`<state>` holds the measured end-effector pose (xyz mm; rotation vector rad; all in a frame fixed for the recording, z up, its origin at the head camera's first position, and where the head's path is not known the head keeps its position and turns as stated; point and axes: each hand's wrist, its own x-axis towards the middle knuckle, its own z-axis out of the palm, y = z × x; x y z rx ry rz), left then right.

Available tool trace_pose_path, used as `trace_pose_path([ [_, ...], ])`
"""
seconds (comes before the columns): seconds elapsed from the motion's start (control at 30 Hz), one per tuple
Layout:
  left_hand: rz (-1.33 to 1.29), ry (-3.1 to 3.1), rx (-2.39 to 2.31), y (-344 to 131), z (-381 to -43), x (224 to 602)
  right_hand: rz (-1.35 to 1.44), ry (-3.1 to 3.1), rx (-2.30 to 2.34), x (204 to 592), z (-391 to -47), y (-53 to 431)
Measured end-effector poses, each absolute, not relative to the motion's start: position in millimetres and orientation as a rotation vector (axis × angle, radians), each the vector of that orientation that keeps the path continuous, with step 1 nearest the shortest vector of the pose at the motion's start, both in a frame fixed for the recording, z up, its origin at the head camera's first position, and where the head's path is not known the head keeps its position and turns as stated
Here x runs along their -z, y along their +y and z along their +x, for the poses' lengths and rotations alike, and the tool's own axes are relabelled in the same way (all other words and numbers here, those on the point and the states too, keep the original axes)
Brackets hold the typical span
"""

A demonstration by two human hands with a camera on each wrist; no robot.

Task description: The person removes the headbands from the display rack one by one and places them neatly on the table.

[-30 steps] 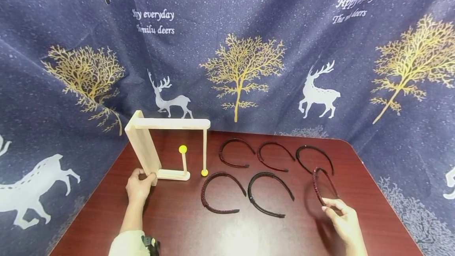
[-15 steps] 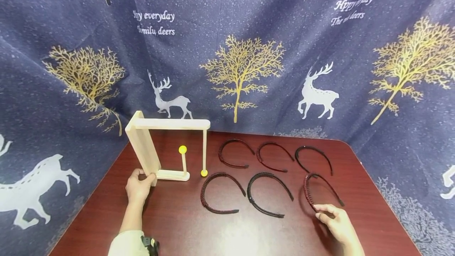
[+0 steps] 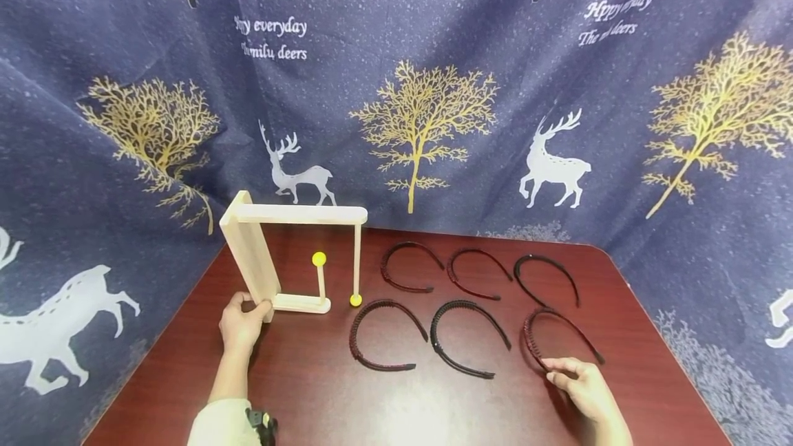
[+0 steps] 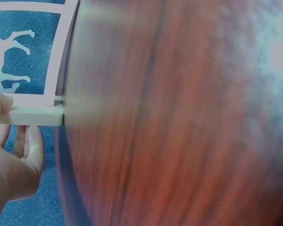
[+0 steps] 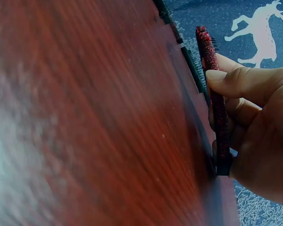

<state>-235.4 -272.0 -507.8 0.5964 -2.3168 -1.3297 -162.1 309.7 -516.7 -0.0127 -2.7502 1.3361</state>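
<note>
My left hand (image 3: 241, 325) grips the near lower end of a pale wooden stand (image 3: 250, 253), thumb on one side of the board and fingers on the other. Two arms of the stand point right, each with a rod tipped by a yellow ball (image 3: 319, 259). At the right, my right hand (image 3: 582, 387) pinches one end of a dark red headband (image 3: 531, 339) between thumb and fingers, close over the table. Glittery red covers this headband (image 5: 212, 61) in the right wrist view, with small teeth on its inner side. Left of it lies a black headband (image 3: 436, 336).
Beside the black headband lies a dark red headband (image 3: 356, 339). Behind are two more dark red headbands, one farther left (image 3: 385, 270) and one mid-row (image 3: 453, 270), plus a black headband (image 3: 560, 267). The brown table (image 3: 322, 391) meets a blue deer-print cloth (image 3: 396, 33) at the back.
My right hand has moved slightly left and lowered the red headband, tilting it flatter toward the table. The left hand and wooden stand have stayed in place.
</note>
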Motion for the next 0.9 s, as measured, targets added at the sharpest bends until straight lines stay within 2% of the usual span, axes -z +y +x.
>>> trace_pose_path([
  [0.57,0.639,-2.293,1.383,-268.4,-235.3,508.3,-0.151,-2.853,-1.390,514.4,-165.7,306.5],
  [0.9,0.640,-2.302,1.386,-268.2,-232.6,505.6,-0.097,-2.854,-1.372,515.5,-166.3,307.2],
])
